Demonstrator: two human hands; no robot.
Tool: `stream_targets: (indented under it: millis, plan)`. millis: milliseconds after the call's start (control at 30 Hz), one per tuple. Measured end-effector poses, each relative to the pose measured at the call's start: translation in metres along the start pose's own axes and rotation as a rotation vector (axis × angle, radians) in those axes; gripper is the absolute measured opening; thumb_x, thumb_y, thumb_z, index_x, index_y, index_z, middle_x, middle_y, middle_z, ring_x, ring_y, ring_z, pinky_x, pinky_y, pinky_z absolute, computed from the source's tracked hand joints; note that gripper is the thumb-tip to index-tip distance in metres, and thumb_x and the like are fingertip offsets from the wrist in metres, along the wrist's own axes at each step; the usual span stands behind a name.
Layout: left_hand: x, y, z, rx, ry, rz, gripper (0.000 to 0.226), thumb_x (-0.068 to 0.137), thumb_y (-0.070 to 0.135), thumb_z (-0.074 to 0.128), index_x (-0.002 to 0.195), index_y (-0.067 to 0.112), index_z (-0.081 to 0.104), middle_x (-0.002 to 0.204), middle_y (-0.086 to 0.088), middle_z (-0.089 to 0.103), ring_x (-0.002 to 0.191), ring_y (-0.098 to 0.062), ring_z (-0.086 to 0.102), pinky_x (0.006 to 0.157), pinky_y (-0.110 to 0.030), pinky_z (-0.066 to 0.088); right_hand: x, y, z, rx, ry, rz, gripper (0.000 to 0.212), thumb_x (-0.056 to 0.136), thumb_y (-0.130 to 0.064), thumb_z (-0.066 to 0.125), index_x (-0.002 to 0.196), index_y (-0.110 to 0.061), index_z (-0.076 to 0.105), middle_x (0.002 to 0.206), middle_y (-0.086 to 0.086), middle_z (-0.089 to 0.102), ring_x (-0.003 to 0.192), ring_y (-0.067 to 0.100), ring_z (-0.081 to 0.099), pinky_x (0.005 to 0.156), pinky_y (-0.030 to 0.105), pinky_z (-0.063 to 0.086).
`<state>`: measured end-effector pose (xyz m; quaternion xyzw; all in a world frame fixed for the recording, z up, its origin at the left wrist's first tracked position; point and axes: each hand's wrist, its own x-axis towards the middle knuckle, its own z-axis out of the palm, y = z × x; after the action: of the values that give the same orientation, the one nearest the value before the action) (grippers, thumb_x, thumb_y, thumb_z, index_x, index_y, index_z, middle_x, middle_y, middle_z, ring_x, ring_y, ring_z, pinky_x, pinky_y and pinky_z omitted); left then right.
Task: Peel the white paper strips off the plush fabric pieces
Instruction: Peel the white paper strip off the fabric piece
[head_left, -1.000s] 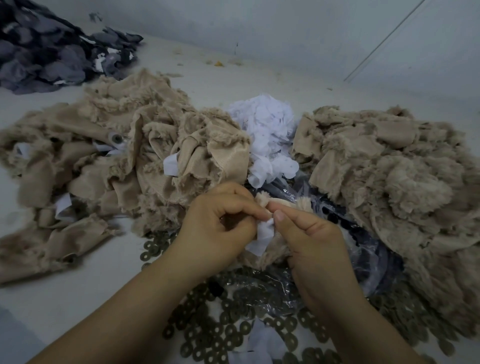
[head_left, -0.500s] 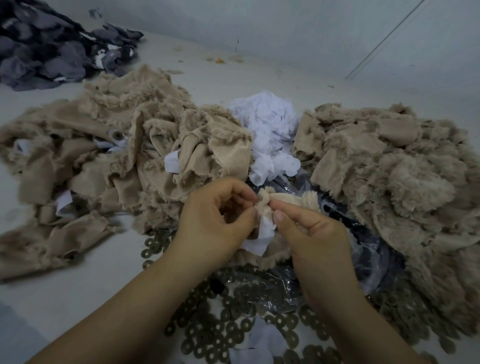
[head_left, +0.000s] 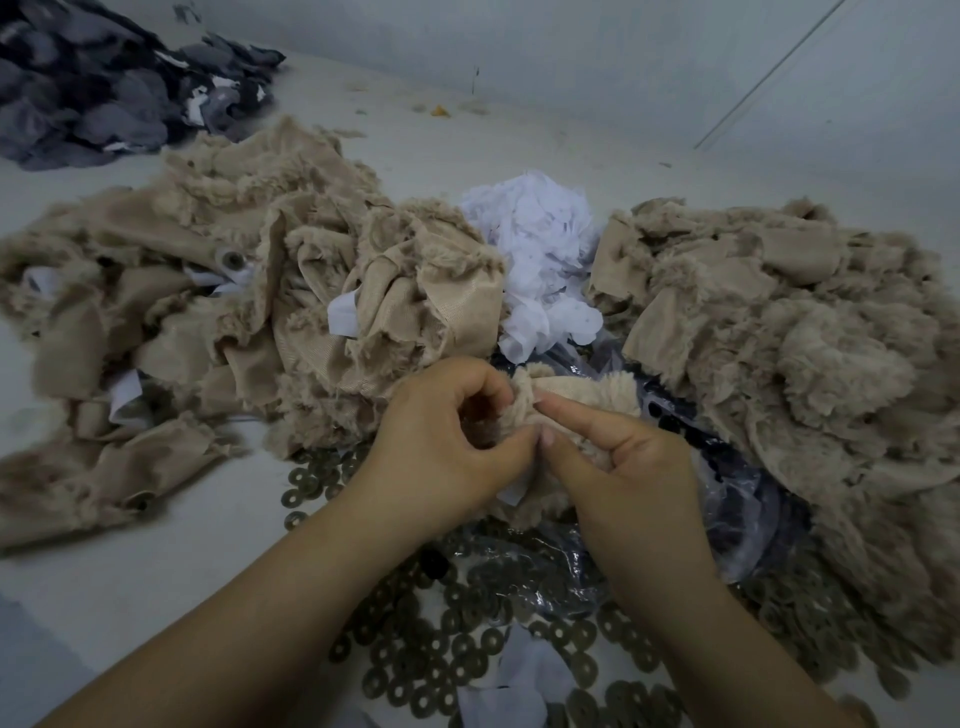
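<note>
- A pale grey tabletop (head_left: 156, 566) runs back to a plain light wall, with heaps of cloth across its middle.
- At the centre, the left hand (head_left: 441, 441) and the right hand (head_left: 623, 462) meet over one small tan plush fabric piece (head_left: 576, 392); fingertips and thumbs of both are curled in and pinching it where they touch.
- The white paper strip (head_left: 514, 491) on that piece shows only as a small tab under the left thumb, at 6 o'clock from the pinch point.
- Half a second ago more of the strip hung free between the thumbs; now the hands have closed in and the fabric is bunched over it. I judge the peel is still in progress, the strip not yet off.
- Counted: two hands, one piece in work, one strip on it.
- Two tan plush heaps: one at 9 o'clock (head_left: 218, 312) with at least four white strips still showing, so seemingly undone; one at 3 o'clock (head_left: 779, 338) showing none.
- One mound of crumpled white paper scraps (head_left: 535, 260) at 12 o'clock.
- One pile of dark grey fabric pieces (head_left: 104, 88) at 10 o'clock, far back.
- Small olive ring-shaped washers (head_left: 426, 654) spread at 6 o'clock, too many to count, beside one clear plastic bag (head_left: 737, 499).
</note>
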<state>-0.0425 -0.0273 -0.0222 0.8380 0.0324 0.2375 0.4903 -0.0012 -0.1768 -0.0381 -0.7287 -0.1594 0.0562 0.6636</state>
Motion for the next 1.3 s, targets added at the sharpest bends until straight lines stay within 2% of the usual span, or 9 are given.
stream_targets:
  millis: [33, 133, 233, 400, 500, 600, 1000, 1167, 1300]
  plan:
    - [0.0, -0.001, 0.0, 0.006, 0.009, -0.006, 0.015, 0.075, 0.013, 0.08, 0.076, 0.015, 0.065, 0.07, 0.007, 0.062, 0.061, -0.001, 0.056, 0.055, -0.013, 0.044, 0.0, 0.0, 0.001, -0.015, 0.0, -0.003, 0.029, 0.09, -0.014, 0.071, 0.1, -0.041, 0.074, 0.09, 0.019, 0.073, 0.092, 0.051, 0.063, 0.07, 0.06, 0.056]
    - [0.002, -0.001, -0.001, -0.068, -0.002, -0.04, 0.008, 0.082, 0.009, 0.075, 0.076, 0.011, 0.07, 0.071, 0.001, 0.068, 0.064, -0.014, 0.064, 0.058, -0.028, 0.054, 0.0, 0.0, 0.0, -0.01, -0.003, -0.015, 0.025, 0.089, -0.016, 0.073, 0.105, -0.035, 0.075, 0.09, 0.002, 0.077, 0.096, 0.048, 0.064, 0.075, 0.052, 0.058]
    - [0.002, -0.003, -0.003, -0.202, -0.022, -0.114, 0.013, 0.086, 0.004, 0.07, 0.076, 0.011, 0.073, 0.07, 0.003, 0.07, 0.061, -0.01, 0.064, 0.056, -0.023, 0.052, -0.001, -0.001, 0.0, 0.005, 0.003, -0.006, 0.024, 0.087, -0.017, 0.075, 0.104, -0.034, 0.075, 0.079, -0.009, 0.078, 0.094, 0.052, 0.06, 0.075, 0.052, 0.055]
    - [0.002, -0.003, 0.0, -0.267, -0.04, -0.178, 0.018, 0.09, 0.005, 0.066, 0.074, 0.013, 0.07, 0.059, 0.01, 0.065, 0.054, -0.001, 0.057, 0.051, -0.014, 0.044, -0.001, -0.005, 0.0, 0.027, 0.006, -0.023, 0.025, 0.083, -0.012, 0.077, 0.102, -0.028, 0.076, 0.086, -0.022, 0.076, 0.09, 0.009, 0.073, 0.08, 0.025, 0.059]
    - [0.002, -0.002, 0.001, -0.264, -0.056, -0.174, 0.019, 0.091, 0.005, 0.064, 0.074, 0.015, 0.067, 0.057, 0.012, 0.063, 0.052, 0.002, 0.055, 0.05, -0.011, 0.042, 0.0, -0.006, -0.001, 0.021, 0.02, -0.013, 0.026, 0.083, -0.009, 0.077, 0.099, -0.03, 0.076, 0.087, -0.016, 0.076, 0.089, 0.018, 0.071, 0.071, 0.031, 0.061]
    - [0.003, -0.003, 0.002, -0.249, -0.08, -0.169, 0.017, 0.092, 0.007, 0.064, 0.077, 0.013, 0.067, 0.06, 0.012, 0.062, 0.054, 0.002, 0.054, 0.051, -0.011, 0.042, 0.0, -0.007, -0.002, 0.073, 0.001, -0.011, 0.026, 0.081, -0.003, 0.078, 0.098, -0.023, 0.077, 0.083, -0.023, 0.075, 0.083, -0.005, 0.072, 0.068, 0.007, 0.053]
    - [0.0, -0.004, 0.006, -0.108, -0.065, -0.087, 0.012, 0.09, 0.006, 0.065, 0.078, 0.01, 0.067, 0.067, -0.001, 0.065, 0.059, -0.006, 0.058, 0.055, -0.019, 0.049, 0.0, -0.009, 0.0, 0.181, 0.048, 0.022, 0.018, 0.078, 0.001, 0.078, 0.086, -0.015, 0.079, 0.079, -0.007, 0.078, 0.076, 0.005, 0.075, 0.065, 0.012, 0.055]
    - [-0.001, 0.0, 0.008, -0.019, -0.02, -0.019, 0.011, 0.086, 0.006, 0.069, 0.076, 0.01, 0.067, 0.072, 0.004, 0.064, 0.066, -0.006, 0.058, 0.06, -0.018, 0.048, 0.0, -0.007, -0.001, 0.157, 0.081, 0.041, 0.017, 0.079, 0.001, 0.077, 0.086, -0.014, 0.08, 0.078, -0.003, 0.078, 0.074, 0.008, 0.075, 0.064, 0.013, 0.055]
    - [-0.002, 0.0, 0.009, -0.058, -0.028, -0.054, 0.011, 0.085, 0.006, 0.071, 0.076, 0.01, 0.066, 0.071, 0.002, 0.065, 0.068, -0.013, 0.062, 0.065, -0.034, 0.055, 0.002, -0.003, -0.001, 0.161, 0.117, 0.091, 0.021, 0.079, 0.002, 0.077, 0.08, -0.019, 0.081, 0.077, -0.003, 0.078, 0.074, 0.01, 0.075, 0.063, 0.015, 0.056]
